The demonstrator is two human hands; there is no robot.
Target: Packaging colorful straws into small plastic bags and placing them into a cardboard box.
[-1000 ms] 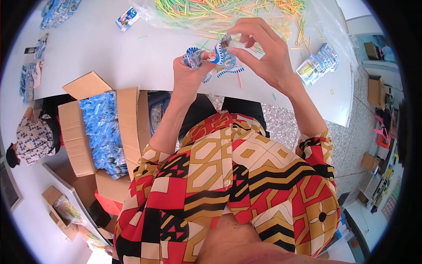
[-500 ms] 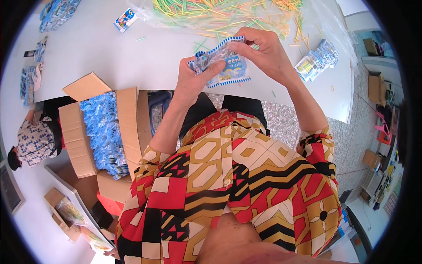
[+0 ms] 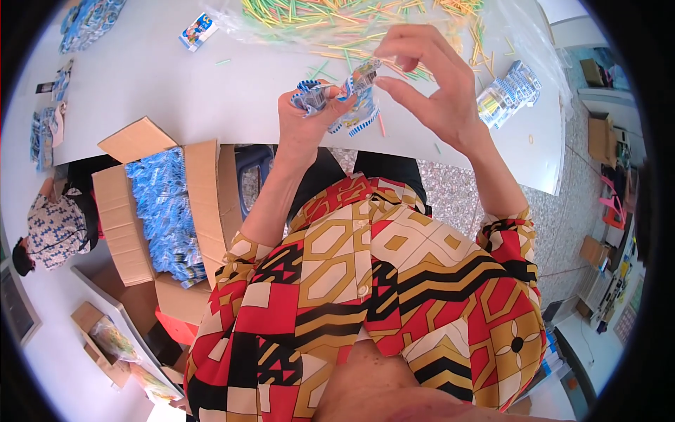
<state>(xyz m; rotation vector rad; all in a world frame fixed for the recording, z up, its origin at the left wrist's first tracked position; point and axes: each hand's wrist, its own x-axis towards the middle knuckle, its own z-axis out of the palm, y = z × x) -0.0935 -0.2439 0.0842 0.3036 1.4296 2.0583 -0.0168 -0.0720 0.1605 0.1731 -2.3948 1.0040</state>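
My left hand point(image 3: 301, 130) is closed around crumpled blue-and-white clear plastic packets point(image 3: 363, 111), its thumb pressed across them. They look flat, with striped edges, and I cannot tell how many there are. My right hand point(image 3: 446, 95) is just to the right of them, thumb and fingers spread apart, with nothing seen between them. A pink stick point(image 3: 382, 125) shows beside the lower edge of the packets. Beyond my hands, a heap of thin green, yellow and orange sticks point(image 3: 309, 21) lies on clear plastic sheeting. By my right wrist lies a bundle of filled packets point(image 3: 510, 95).
A small printed packet point(image 3: 198, 32) lies far left on the white table point(image 3: 176, 84). More packets point(image 3: 91, 24) are piled at its far corner. An open cardboard box point(image 3: 204, 204) full of blue packets point(image 3: 165, 211) stands left of me. Another person point(image 3: 60, 228) is at the far left.
My right hand has let go of the packets and opened, moving slightly right. The packets in my left hand have folded and tilted, and a pink stick now shows beside them.
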